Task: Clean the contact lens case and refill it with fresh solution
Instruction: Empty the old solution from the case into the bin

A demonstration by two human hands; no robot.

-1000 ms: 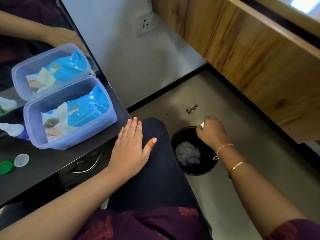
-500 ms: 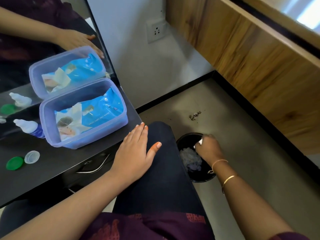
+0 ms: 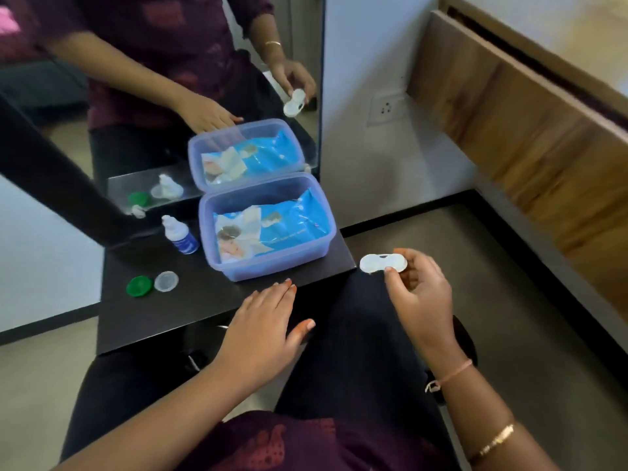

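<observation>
right hand (image 3: pixel 419 294): pinching white translucent double-well plastic lens case (image 3: pixel 383 263) | left hand (image 3: pixel 263 331): fingers flat, released, on knee | green round cap (image 3: pixel 139 286): 9 o'clock of case, on black table (image 3: pixel 204 300)

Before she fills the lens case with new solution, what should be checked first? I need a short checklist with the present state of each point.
1. Lens case is held securely in the right hand: ok.
2. Both caps are off the case: ok, the green cap and clear cap lie on the black table.
3. Case wells are empty and clean: cannot tell.
4. Solution bottle is within reach and upright: ok, it stands beside the plastic box.
5. Bottle is open: cannot tell.
6. Left hand is free to take the bottle: ok.
</observation>
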